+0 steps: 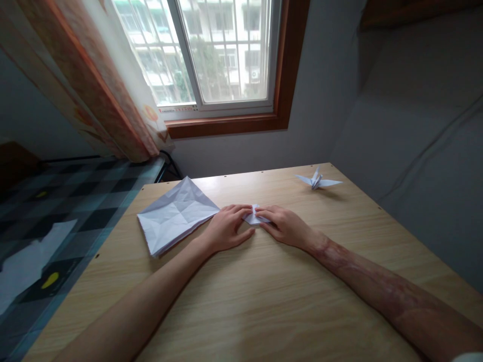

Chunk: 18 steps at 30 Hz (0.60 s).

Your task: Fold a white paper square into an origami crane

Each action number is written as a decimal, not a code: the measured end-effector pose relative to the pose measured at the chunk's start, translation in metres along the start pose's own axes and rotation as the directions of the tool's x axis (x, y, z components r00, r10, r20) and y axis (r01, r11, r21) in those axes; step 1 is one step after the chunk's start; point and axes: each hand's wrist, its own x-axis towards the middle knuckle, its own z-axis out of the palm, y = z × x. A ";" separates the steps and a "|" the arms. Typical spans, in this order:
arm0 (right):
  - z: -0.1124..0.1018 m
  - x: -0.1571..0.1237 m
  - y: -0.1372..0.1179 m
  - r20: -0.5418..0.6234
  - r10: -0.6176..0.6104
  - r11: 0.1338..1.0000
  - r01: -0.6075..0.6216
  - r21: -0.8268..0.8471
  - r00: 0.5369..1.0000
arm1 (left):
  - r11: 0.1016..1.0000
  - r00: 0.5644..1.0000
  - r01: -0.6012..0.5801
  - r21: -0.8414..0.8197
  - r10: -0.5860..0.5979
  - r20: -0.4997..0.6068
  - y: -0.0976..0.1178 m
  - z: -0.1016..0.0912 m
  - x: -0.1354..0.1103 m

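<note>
A small folded piece of white paper (256,219) lies on the wooden table between my two hands. My left hand (230,229) is at its left side, fingers bent over the paper's far left edge and thumb reaching along the near side. From the right, my right hand (285,225) holds it down with fingertips on its top and the thumb close to the near edge. The hands cover both ends of the paper, so only its middle shows. Just left of my left hand is a stack of creased square paper sheets (177,213).
A finished paper crane (316,181) stands at the table's back right. The wooden table (241,301) reaches to the wall below a barred window (226,55). On the left, a bed with a checked cover (101,196) carries loose white paper (33,259), and a curtain (94,75) hangs above.
</note>
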 end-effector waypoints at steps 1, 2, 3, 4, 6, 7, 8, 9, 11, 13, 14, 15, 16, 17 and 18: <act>0.001 0.000 0.001 -0.002 0.006 1.000 -0.006 -0.006 1.000 | 1.000 1.000 0.001 0.012 -0.001 -0.005 0.000 0.000 0.000; 0.001 0.000 0.003 -0.003 0.015 1.000 -0.015 -0.013 1.000 | 1.000 1.000 0.005 0.023 -0.005 -0.012 -0.001 0.001 0.000; 0.002 0.000 0.004 -0.006 0.032 0.999 -0.032 -0.020 0.999 | 0.999 1.000 0.010 0.033 -0.009 -0.020 -0.002 0.003 0.000; 0.002 0.000 0.005 -0.015 0.056 0.998 -0.056 -0.027 0.998 | 0.999 1.000 0.013 0.041 -0.012 -0.028 -0.003 0.004 0.000; 0.002 0.000 0.007 -0.045 0.112 0.993 -0.113 -0.030 0.993 | 0.999 0.999 0.013 0.053 -0.011 -0.045 -0.004 0.005 0.000; 0.001 -0.001 0.007 -0.064 0.137 0.990 -0.138 -0.023 0.989 | 0.998 0.998 0.015 0.057 -0.011 -0.057 -0.005 0.005 0.000; 0.001 -0.001 0.007 -0.083 0.157 0.987 -0.159 -0.012 0.984 | 0.998 0.997 0.018 0.057 -0.014 -0.071 -0.005 0.005 -0.001; 0.000 -0.001 0.007 -0.103 0.167 0.986 -0.168 0.001 0.980 | 0.998 0.996 0.029 0.052 -0.024 -0.089 -0.004 0.005 -0.001; -0.003 -0.001 0.006 -0.156 0.164 0.986 -0.162 0.030 0.974 | 0.997 0.986 0.080 0.018 -0.077 -0.148 -0.003 0.004 -0.001; -0.005 -0.001 0.003 -0.228 0.150 0.988 -0.138 0.069 0.962 | 0.985 0.963 0.156 -0.075 -0.169 -0.209 -0.001 0.004 0.000; -0.006 -0.001 0.003 -0.264 0.150 0.987 -0.128 0.098 0.953 | 0.969 0.948 0.194 -0.152 -0.225 -0.226 0.000 0.004 0.001; -0.006 -0.001 0.002 -0.296 0.166 0.982 -0.131 0.136 0.941 | 0.944 0.934 0.224 -0.241 -0.278 -0.223 0.001 0.005 0.002; -0.006 -0.001 0.002 -0.317 0.197 0.973 -0.145 0.180 0.928 | 0.911 0.925 0.244 -0.332 -0.322 -0.203 0.002 0.005 0.002; -0.006 0.000 0.003 -0.325 0.237 0.960 -0.169 0.224 0.916 | 0.874 0.920 0.260 -0.411 -0.354 -0.171 0.003 0.006 0.003; -0.006 0.000 0.005 -0.322 0.278 0.945 -0.198 0.261 0.905 | 0.840 0.916 0.273 -0.469 -0.376 -0.141 0.004 0.007 0.004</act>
